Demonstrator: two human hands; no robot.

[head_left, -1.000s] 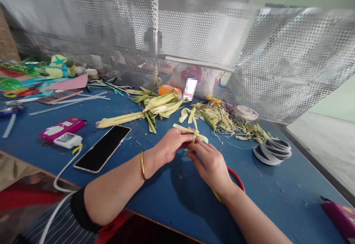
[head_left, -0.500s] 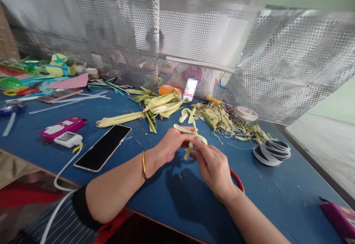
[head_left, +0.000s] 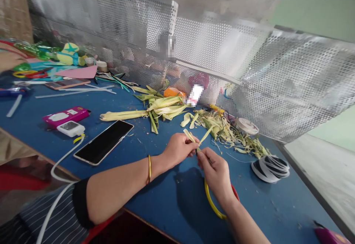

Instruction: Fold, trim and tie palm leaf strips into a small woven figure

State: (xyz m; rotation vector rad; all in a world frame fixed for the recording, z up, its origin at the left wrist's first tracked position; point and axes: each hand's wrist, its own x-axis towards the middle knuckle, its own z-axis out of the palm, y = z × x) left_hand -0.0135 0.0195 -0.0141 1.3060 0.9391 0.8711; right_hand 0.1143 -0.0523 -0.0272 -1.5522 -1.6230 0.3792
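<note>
Pale yellow-green corn husk strips [head_left: 205,136] are pinched between my two hands, their free ends rising in a V. My left hand [head_left: 181,147] is closed at the base of the V, with a gold bangle at the wrist. Just below and to the right, my right hand [head_left: 215,166] has thumb and fingers closed around the lower end, where a thin dark bit shows. Under the right palm and wrist curves a yellow and red loop [head_left: 213,203], like a scissors handle; I cannot tell whether the hand holds it.
Behind my hands lie a bundle of corn husks [head_left: 166,107] and a heap of husk scraps [head_left: 222,123]. A coil of white strip [head_left: 270,170] is at right. A phone [head_left: 104,142] and a magenta device [head_left: 66,116] lie left. Perforated metal sheet [head_left: 210,44] stands behind.
The husk strips were crossed with a tail hanging down; now their ends point up in a V. My right hand is slightly lower, and more of the yellow loop shows.
</note>
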